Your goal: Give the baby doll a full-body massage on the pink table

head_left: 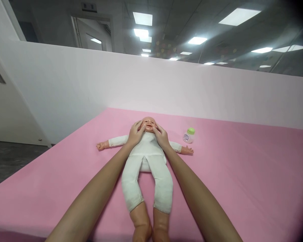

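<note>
The baby doll [146, 158] lies on its back in the middle of the frame, on a pink bed sheet [242, 174] that fills the lower half of the picture, its head toward the top and its bare plastic feet running out at the bottom edge. It wears a white one-piece suit, and its arms are spread flat to either side. To the right of the doll's head, just beyond its outstretched hand, a small clear bottle [189, 135] with a green cap stands upright on the sheet, apart from the doll. A white partition wall [166, 87] runs across the frame behind the bed, and a door [0, 101] with a metal handle shows at the upper left edge. Nothing lies between the arms and the doll. Both forearms reach up from the bottom of the frame along either side of the doll's body. The left hand [135, 133] rests against the left side of the doll's head, fingers loosely curved with the thumb on its cheek; the right hand [161, 135] mirrors it on the right side. Both are open, cupping the face rather than clenched.
</note>
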{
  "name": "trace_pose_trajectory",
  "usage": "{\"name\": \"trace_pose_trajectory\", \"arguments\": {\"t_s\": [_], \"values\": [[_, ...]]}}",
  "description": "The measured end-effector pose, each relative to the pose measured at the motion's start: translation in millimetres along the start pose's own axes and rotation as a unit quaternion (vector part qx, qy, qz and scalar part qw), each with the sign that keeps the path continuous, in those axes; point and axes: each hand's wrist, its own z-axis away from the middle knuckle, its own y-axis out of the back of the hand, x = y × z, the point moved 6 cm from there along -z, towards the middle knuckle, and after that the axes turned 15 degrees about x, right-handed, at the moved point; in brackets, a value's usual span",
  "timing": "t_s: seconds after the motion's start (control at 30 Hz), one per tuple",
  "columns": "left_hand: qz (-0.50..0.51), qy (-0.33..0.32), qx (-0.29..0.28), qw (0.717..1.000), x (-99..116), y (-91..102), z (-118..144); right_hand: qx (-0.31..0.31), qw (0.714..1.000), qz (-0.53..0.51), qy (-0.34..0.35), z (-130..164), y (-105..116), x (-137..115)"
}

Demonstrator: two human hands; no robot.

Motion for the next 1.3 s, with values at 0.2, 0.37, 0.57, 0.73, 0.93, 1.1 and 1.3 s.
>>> {"name": "trace_pose_trajectory", "arguments": {"t_s": [0.2,0.37,0.57,0.73,0.93,1.1,1.3], "values": [[0.0,0.007,0.003,1.0,-1.5,0.2,-0.7,0.004,1.0,0.005,-0.006,0.8,0.5,-2.2],[-0.004,0.007,0.001,1.0,-1.2,-0.7,0.6,-0.009,1.0,0.006,-0.006,1.4,-0.4,-3.0],[-0.01,0.006,0.006,1.0,0.3,-0.4,0.5,-0.005,1.0,0.003,-0.011,1.3,0.2,-2.2],[-0.016,0.005,0.004,1.0,0.6,-0.4,1.1,-0.009,1.0,0.004,-0.012,1.9,-0.3,-3.5],[-0.015,0.0,0.004,1.0,-2.7,-1.1,0.9,-0.005,1.0,0.004,-0.019,2.0,-0.1,-2.7],[-0.01,-0.008,0.008,1.0,-4.3,-1.0,1.3,0.003,1.0,0.006,-0.011,1.2,0.6,-1.3],[-0.02,-0.004,0.004,1.0,-2.7,-0.6,2.6,-0.003,1.0,0.011,-0.009,1.0,0.3,1.7]]}}
